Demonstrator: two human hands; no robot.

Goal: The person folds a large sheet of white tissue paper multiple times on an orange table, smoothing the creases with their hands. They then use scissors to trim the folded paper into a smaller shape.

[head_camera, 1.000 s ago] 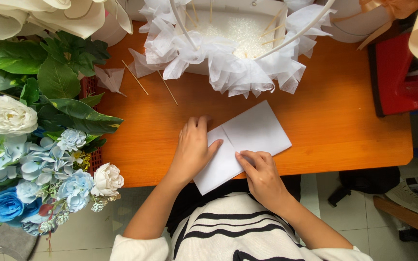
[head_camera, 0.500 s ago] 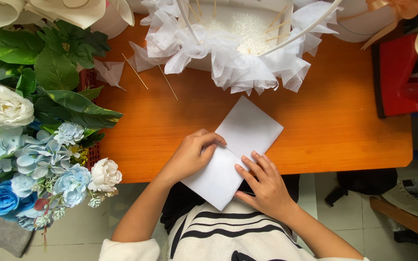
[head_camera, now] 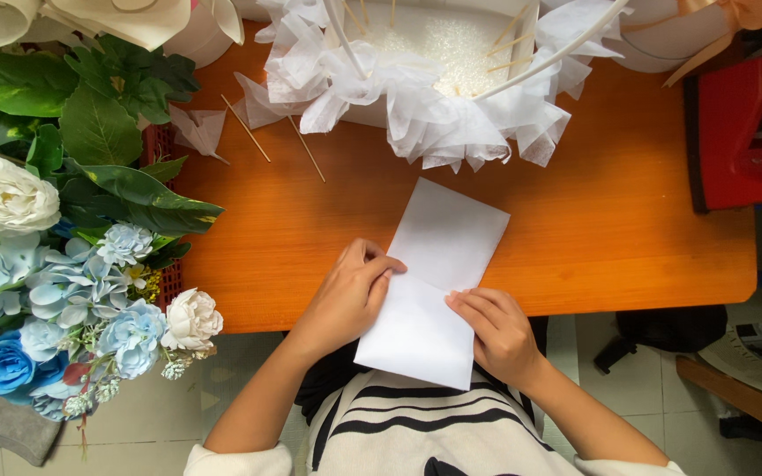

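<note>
- At the near edge of the orange table lies a white sheet of paper, a long rectangle folded across the middle; its long axis runs from near-left to far-right, with the far short edge pointing toward the white basket and the near end hanging past the table edge over the person's lap.
- On the paper's left side, the left hand rests with its fingers curled together, the fingertips pressing down on the left end of the fold line.
- On the right side, the right hand lies flat with fingers close together, their tips touching the paper just below the fold and the thumb tucked at the sheet's right edge.
- Beyond the paper, at the far side, stands a white basket ringed with ruffled white tissue, well apart from the hands.
- Left of that, two thin wooden sticks lie on the bare wood, beside a small folded white paper scrap.
- Further left, a bouquet of white and blue flowers with broad green leaves overhangs the table's left edge.
- At the far right sits a red box.
</note>
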